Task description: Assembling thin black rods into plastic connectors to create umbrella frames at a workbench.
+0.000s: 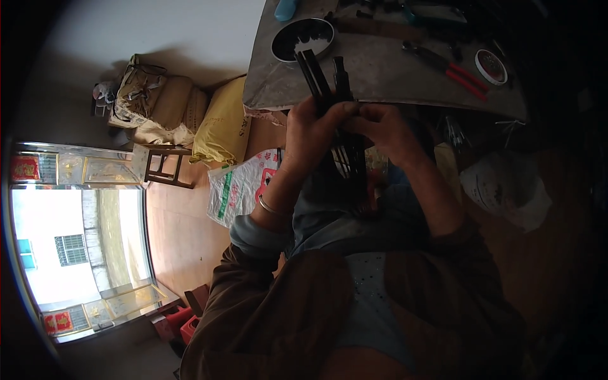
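Left hand [308,132] is grasping dark slat bundle [320,81], ends jutting toward 11 to 12 o'clock. Right hand [387,133] is meeting it from 3; can't tell its grip.

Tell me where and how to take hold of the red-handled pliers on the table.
Grip the red handles, probably with the right hand, coming from the table's near edge. The pliers lie slantwise, handles pointing near and right, head farther off. A round white-rimmed container sits close beside the handles, so the near side looks freer.
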Available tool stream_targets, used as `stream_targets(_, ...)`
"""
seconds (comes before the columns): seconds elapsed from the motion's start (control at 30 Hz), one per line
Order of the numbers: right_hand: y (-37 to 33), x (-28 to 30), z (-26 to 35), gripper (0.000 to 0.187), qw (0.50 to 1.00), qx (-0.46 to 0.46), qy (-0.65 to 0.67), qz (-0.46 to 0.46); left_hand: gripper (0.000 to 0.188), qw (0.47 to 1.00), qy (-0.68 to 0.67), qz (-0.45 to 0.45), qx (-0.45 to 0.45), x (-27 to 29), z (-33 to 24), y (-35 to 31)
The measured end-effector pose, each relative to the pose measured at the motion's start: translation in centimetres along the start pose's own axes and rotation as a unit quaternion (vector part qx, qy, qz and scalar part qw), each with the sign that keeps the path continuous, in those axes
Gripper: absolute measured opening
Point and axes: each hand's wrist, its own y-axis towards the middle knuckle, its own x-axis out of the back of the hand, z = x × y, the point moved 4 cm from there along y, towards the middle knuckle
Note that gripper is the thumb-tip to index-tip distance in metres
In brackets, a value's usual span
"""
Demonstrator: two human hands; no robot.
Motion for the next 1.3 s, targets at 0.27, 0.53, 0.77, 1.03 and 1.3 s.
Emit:
stream_targets(0.27, -0.2, -0.3, -0.1, 0.024, 0.998, -0.036, 0.042, 0.004, 0.023, 0.968, -0.240, 0.057, 0.051, -0.6, 0.7, -0.2)
stream_targets(0.53, -1.0, 0.1, 1.0, 0.025, 0.999, -0.032, -0.014, 0.011, 0.017, 0.957, -0.279, 0.067, 0.039, -0.4, 1.4, 0.1)
stream_targets(0.77, -0.9, -0.2, 0.2, 0.034, 0.994, -0.072, 0.055, 0.057, 0.015, 0.948, -0.305, 0.081, 0.047, -0.5, 0.9, -1.0)
stream_targets(1.03, -1.4, -1.1, 1.3, 0.044, 0.995, -0.063, 0.072, 0.010, 0.019, 0.949, -0.302, 0.075, 0.043, -0.2, 1.2, -1.3)
stream_targets(1.3, -1.3, -1.0, 1.8, 0.047, 0.998, -0.007, 0.063, 0.028, 0.027, 0.943, -0.306, 0.110, 0.073, -1.3, 1.4, -1.2)
